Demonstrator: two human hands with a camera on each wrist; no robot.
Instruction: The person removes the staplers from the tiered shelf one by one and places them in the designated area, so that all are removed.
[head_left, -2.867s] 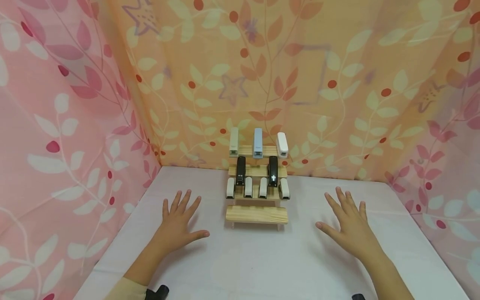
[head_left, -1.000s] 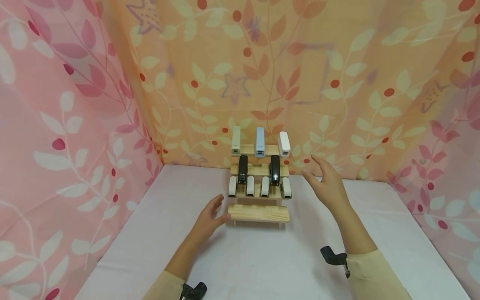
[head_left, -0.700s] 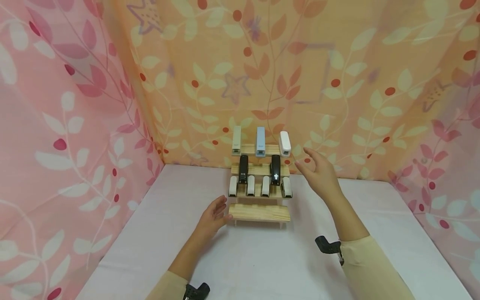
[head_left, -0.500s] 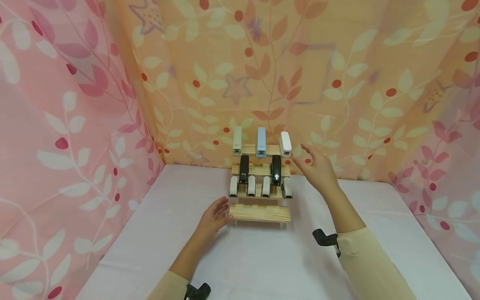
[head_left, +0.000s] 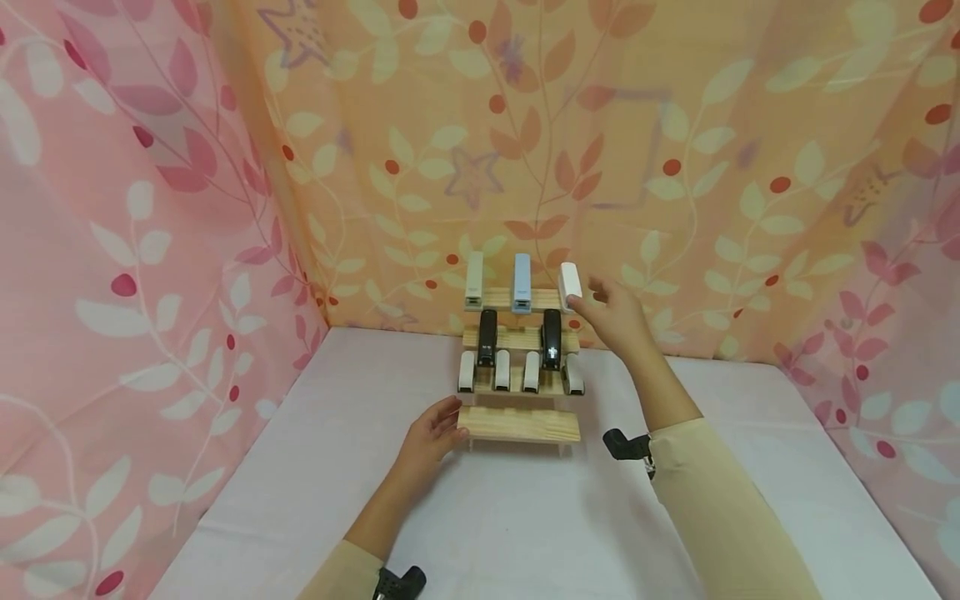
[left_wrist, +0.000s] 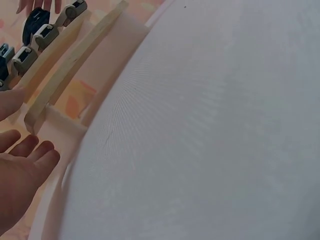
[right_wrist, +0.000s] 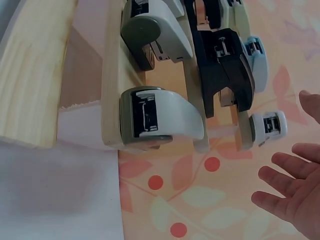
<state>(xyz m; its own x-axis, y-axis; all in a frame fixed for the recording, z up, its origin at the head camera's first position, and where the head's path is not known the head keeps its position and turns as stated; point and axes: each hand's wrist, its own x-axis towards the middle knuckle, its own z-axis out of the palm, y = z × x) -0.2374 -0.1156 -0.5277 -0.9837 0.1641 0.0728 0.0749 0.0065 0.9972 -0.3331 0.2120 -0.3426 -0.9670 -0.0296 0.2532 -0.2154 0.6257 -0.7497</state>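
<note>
The right hand (right_wrist: 300, 192), thumb apart, hovers near a white stapler (right_wrist: 269, 126).

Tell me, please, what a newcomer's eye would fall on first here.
Probably the tiered wooden stand near the head view's centre, bearing nine staplers before an orange patterned curtain. Next come the right hand beside the white stapler at top right, and the left hand by the left end of the bottom tier.

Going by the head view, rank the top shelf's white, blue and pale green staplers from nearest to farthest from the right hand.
1. White stapler: right end, right beside the right hand.
2. Blue stapler: middle.
3. Pale green stapler: left end.
</note>
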